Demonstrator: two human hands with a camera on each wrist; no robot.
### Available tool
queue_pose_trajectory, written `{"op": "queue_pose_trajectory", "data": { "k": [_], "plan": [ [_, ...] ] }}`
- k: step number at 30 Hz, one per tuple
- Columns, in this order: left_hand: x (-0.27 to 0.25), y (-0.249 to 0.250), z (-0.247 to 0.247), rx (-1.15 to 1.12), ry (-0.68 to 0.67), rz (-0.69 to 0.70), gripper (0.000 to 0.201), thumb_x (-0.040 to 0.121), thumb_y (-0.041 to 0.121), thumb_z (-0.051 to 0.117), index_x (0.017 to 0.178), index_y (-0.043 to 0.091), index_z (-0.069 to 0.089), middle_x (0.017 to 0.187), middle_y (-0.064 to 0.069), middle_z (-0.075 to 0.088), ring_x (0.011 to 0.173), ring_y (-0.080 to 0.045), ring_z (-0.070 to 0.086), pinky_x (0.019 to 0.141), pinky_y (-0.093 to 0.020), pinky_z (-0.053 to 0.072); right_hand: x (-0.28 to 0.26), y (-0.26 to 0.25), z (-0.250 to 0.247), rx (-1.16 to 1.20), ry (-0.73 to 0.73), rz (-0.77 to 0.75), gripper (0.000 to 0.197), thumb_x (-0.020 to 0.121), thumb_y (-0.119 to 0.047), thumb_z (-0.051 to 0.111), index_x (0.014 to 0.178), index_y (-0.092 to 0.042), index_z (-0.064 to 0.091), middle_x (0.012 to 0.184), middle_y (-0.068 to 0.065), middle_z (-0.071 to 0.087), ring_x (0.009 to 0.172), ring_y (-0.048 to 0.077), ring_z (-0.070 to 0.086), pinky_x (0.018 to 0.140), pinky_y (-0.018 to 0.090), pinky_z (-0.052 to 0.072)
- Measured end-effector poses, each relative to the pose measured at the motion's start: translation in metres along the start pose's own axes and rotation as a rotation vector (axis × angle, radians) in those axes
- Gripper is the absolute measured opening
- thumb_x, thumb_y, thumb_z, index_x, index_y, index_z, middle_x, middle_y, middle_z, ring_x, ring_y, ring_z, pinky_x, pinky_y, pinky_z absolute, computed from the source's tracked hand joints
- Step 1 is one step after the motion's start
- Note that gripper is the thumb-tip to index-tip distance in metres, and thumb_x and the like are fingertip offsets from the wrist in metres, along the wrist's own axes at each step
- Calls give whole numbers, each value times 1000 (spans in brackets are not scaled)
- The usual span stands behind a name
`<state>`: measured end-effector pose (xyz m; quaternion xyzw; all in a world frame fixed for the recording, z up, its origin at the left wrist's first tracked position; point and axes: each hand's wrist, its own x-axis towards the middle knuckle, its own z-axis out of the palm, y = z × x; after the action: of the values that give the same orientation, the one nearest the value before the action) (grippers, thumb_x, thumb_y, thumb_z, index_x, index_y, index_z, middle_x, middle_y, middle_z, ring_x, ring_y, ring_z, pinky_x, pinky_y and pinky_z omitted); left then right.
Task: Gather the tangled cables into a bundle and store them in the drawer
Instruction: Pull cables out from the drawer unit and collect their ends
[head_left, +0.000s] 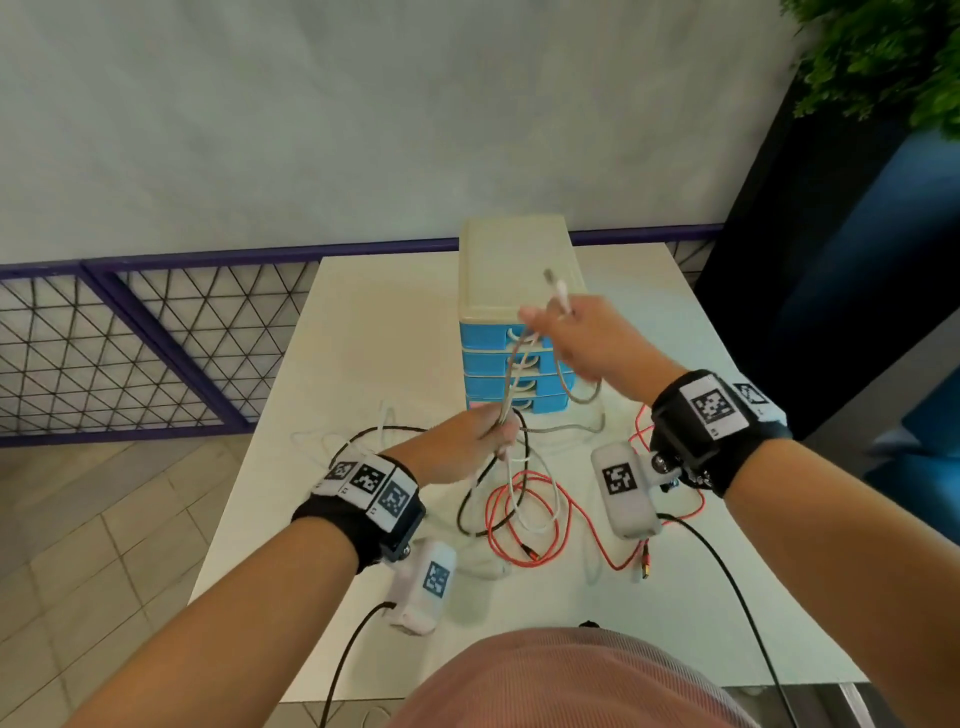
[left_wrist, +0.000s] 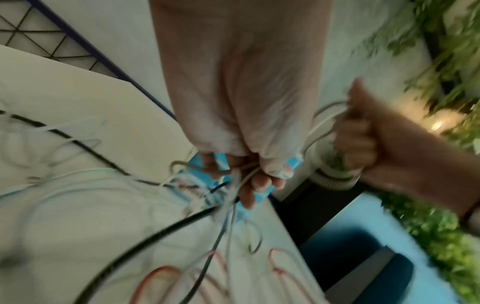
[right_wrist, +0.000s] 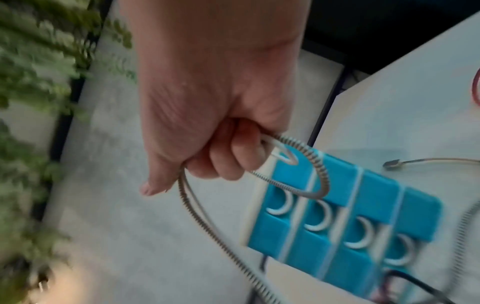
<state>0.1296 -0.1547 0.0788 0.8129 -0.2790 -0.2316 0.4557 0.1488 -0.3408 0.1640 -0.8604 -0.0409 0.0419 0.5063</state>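
Note:
Both my hands are raised over a white table (head_left: 374, 322). My left hand (head_left: 491, 434) (left_wrist: 249, 176) grips a bunch of strands: a grey braided cable (head_left: 511, 379), a white cable and a black cable (head_left: 460, 512). Higher up and to the right, my right hand (head_left: 556, 327) (right_wrist: 233, 152) curls round the braided cable (right_wrist: 320, 176) and a white loop, with a white plug (head_left: 560, 296) sticking up from it. A red cable (head_left: 530, 554) and more white cables lie tangled on the table below. Behind the hands stands the drawer unit (head_left: 514, 260), its blue drawers (right_wrist: 350, 216) all closed.
A purple mesh railing (head_left: 156, 338) runs behind and left of the table, above a tiled floor. A dark planter with green leaves (head_left: 883, 62) and a blue seat (head_left: 924, 208) stand to the right. Black leads from the wrist cameras hang over the table's near edge.

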Motion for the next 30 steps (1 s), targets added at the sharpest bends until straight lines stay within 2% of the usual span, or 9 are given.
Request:
{"op": "queue_pose_trajectory", "data": {
  "k": [6,11,15,18,21,23,25,27,30],
  "plan": [
    [-4,-41,13,174,-39,-173,24,102,23,35,86,16,51,83,12,55,82,-4,51,80,-19,36,7,-22,-25,558,253,-43,40,89,-48,62,71,-24,37,52,-7,32,45,10,25,38,23,23],
    [4,-45,12,267,-114,-277,29,103,28,30,106,10,53,116,-11,60,110,-22,53,101,-34,38,3,-26,-19,928,394,-48,44,95,-41,59,66,-25,30,47,-9,22,39,7,17,37,23,14],
    [7,-43,12,325,-109,-344,34,102,33,28,96,17,57,105,-5,60,99,-22,54,95,-36,39,0,-41,-25,994,436,-86,45,94,-41,59,66,-25,28,50,-8,22,42,8,16,38,24,15],
    [11,-26,10,374,-17,-302,39,101,27,27,84,12,58,76,4,55,76,-14,49,77,-23,34,-1,-38,-24,756,412,-55,40,96,-39,57,67,-24,34,51,-8,33,43,8,20,37,22,20],
    [20,-14,13,196,9,-244,22,81,21,24,66,14,38,65,3,41,61,-16,44,62,-14,34,-6,-24,-7,441,241,-14,22,101,-27,51,84,-13,49,75,-4,72,38,6,26,35,20,27],
    [25,-8,11,157,59,-223,24,87,24,28,65,20,36,64,5,41,61,-18,42,62,-21,38,-13,-10,11,188,108,-11,17,99,-21,54,96,-5,53,80,-6,72,36,2,40,37,12,32],
    [27,2,7,303,103,-245,32,99,22,33,67,26,37,65,10,41,65,-16,42,72,-32,39,-21,9,28,-78,-6,-94,15,98,-25,56,98,-11,52,79,-10,65,50,1,53,46,15,40],
    [23,11,2,380,101,-181,27,102,24,30,77,24,42,69,11,43,70,-13,44,78,-36,36,-26,23,36,-335,-73,-201,17,100,-26,52,110,-12,51,83,-2,65,69,20,62,60,31,47],
    [19,12,-6,339,26,-121,26,102,29,31,83,23,48,74,11,49,69,-7,46,79,-35,40,-27,32,34,-659,-102,-259,26,103,-28,41,122,-11,44,80,4,57,69,30,59,57,34,40]
  ]
}}
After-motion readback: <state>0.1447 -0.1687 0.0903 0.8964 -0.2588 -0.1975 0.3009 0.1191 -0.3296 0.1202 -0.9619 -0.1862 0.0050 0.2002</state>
